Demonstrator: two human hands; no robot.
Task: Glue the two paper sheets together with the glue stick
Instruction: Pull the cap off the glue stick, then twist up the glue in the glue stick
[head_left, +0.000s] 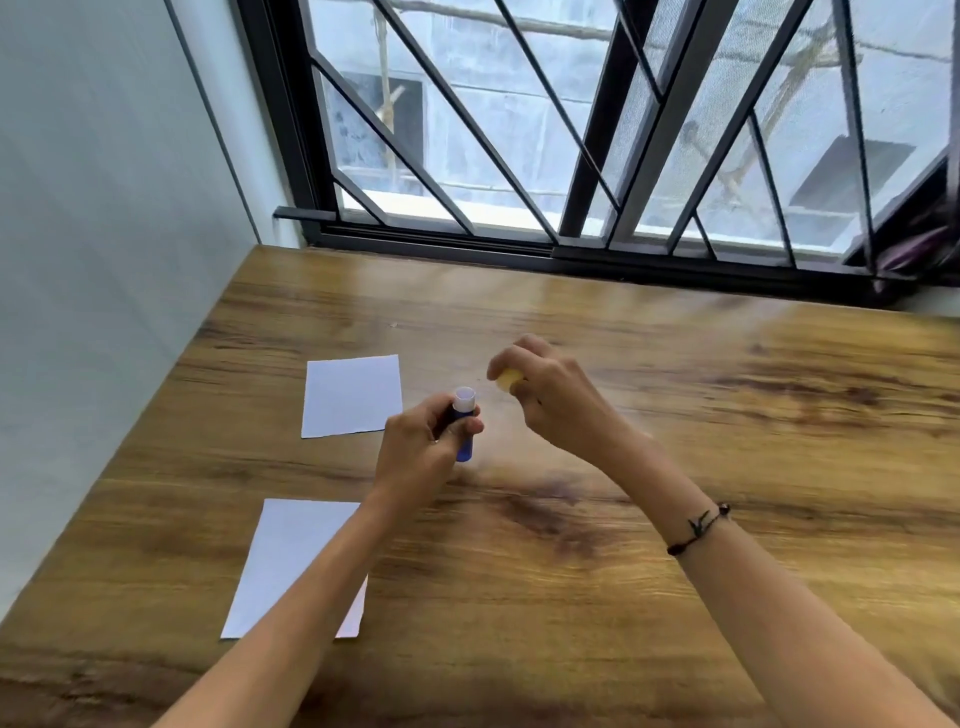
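My left hand (422, 453) grips a blue glue stick (464, 425) held above the wooden table (675, 441), its white top end bare and pointing up. A short way to the right, my right hand (545, 395) is closed around the yellow cap (506, 379), which is off the stick. One white paper sheet (353, 395) lies flat on the table just left of the glue stick. A second white sheet (291, 561) lies nearer to me, partly hidden under my left forearm.
A pale wall runs along the table's left edge. A barred window with a dark frame (519, 249) borders the far edge. A dark bracelet circles my right wrist.
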